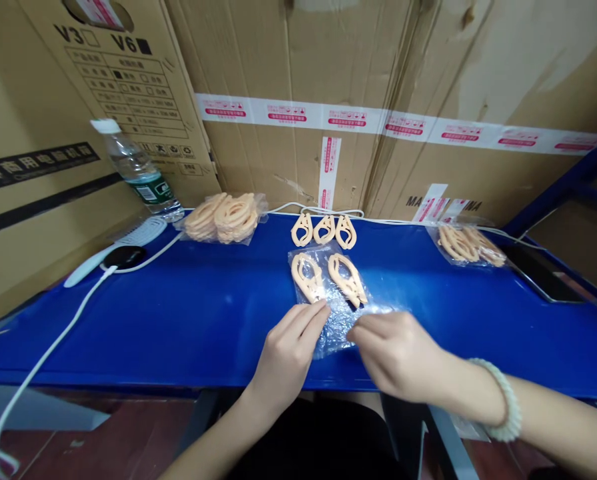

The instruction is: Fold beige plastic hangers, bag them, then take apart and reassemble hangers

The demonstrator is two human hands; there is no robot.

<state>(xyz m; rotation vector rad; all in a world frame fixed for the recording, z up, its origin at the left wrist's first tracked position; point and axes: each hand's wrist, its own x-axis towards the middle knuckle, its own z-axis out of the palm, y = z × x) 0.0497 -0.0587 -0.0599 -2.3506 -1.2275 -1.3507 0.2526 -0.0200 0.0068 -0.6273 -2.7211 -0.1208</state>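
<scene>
A clear plastic bag [336,327] lies crinkled on the blue table in front of me. Two beige folding hangers, a left one [307,277] and a right one [347,279], lie side by side at its far end. My left hand [288,350] has its fingers pressed together on the bag's left side, the tips just below the left hanger. With its fingers closed in a pinch, my right hand [401,350] holds the bag's right edge; its fingertips are partly hidden. Beyond the bag, three more folding hangers [324,230] stand in a row.
Bagged hangers lie at the back left [223,217] and back right [468,243]. A water bottle [141,173], hairbrush [118,247] and black charging puck [123,256] with a white cable are on the left. A phone [543,273] lies right; cardboard boxes [288,60] wall the back.
</scene>
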